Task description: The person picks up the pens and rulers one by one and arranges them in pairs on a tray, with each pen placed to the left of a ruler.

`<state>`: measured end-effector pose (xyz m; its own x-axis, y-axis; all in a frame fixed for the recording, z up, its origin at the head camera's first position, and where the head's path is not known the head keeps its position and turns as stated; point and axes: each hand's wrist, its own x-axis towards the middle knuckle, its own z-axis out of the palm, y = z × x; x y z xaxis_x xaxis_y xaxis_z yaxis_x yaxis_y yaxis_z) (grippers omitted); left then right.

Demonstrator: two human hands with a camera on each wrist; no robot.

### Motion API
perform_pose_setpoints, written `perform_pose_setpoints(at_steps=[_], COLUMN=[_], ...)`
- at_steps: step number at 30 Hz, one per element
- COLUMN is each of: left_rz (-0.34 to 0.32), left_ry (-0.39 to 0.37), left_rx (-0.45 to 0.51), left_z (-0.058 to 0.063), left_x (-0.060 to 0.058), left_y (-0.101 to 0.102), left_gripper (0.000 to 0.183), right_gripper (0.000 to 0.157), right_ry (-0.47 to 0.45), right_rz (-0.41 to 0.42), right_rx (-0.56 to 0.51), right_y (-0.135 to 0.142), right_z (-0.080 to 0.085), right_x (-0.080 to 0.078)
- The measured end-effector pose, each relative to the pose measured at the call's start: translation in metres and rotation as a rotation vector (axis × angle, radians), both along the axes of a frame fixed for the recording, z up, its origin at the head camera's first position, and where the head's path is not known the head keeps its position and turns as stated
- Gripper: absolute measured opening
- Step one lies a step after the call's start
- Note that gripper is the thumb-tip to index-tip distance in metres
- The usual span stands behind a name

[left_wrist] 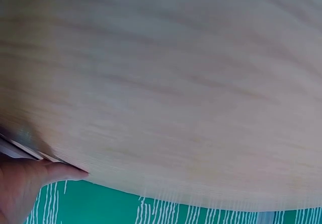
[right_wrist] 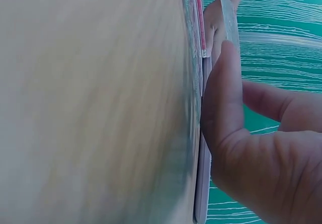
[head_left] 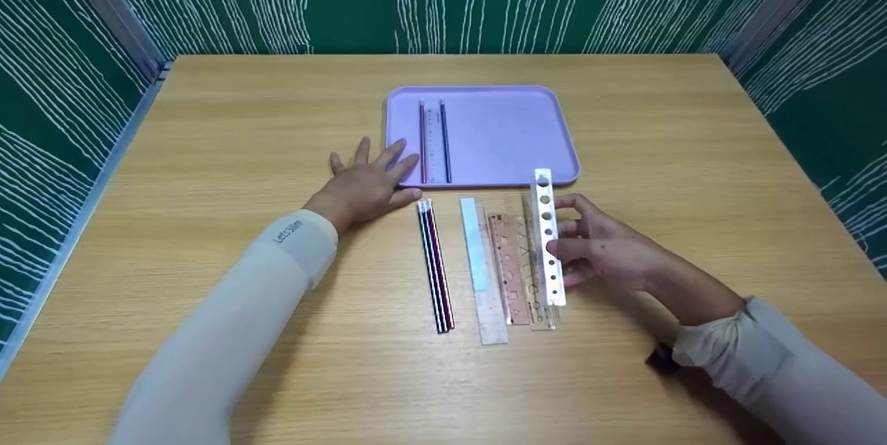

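My left hand (head_left: 364, 188) lies with spread fingers at the near left corner of a purple tray (head_left: 509, 136), fingertips over its rim. Between my right thumb and fingers, the right hand (head_left: 610, 247) pinches a clear ruler with a row of round holes (head_left: 548, 233), tilted up off the table. Below it lie a yellowish stencil ruler (head_left: 533, 292), a pinkish stencil ruler (head_left: 509, 272) and a ruler with a light blue strip (head_left: 475, 244). In the right wrist view, the right hand (right_wrist: 261, 148) holds the ruler (right_wrist: 229, 22); its far part is hidden.
Inside the tray lie a red pencil (head_left: 423, 147), a clear ruler (head_left: 434, 147) and a dark pencil (head_left: 445, 143). A few striped pencils (head_left: 436, 268) lie side by side on the wooden table (head_left: 242, 119). Green walls (head_left: 457, 1) with white lines stand around the table.
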<state>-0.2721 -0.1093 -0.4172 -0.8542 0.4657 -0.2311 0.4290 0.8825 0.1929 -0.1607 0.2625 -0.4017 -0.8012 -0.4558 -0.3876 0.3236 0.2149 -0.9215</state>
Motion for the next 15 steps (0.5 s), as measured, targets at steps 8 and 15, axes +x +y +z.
perform_pose_setpoints(at_steps=[8,15], left_rz=[-0.010,-0.016], left_ry=[0.012,0.012], left_rx=[-0.020,-0.003], left_z=[0.000,0.001], left_x=[0.000,0.000], left_y=[-0.001,-0.001], left_gripper=[0.077,0.077], right_gripper=[0.059,0.059], right_ry=[0.022,0.053], right_rz=[-0.062,-0.108], right_rx=[-0.015,-0.038], right_y=[-0.012,-0.025], right_z=[0.003,0.005], right_x=[-0.014,-0.029])
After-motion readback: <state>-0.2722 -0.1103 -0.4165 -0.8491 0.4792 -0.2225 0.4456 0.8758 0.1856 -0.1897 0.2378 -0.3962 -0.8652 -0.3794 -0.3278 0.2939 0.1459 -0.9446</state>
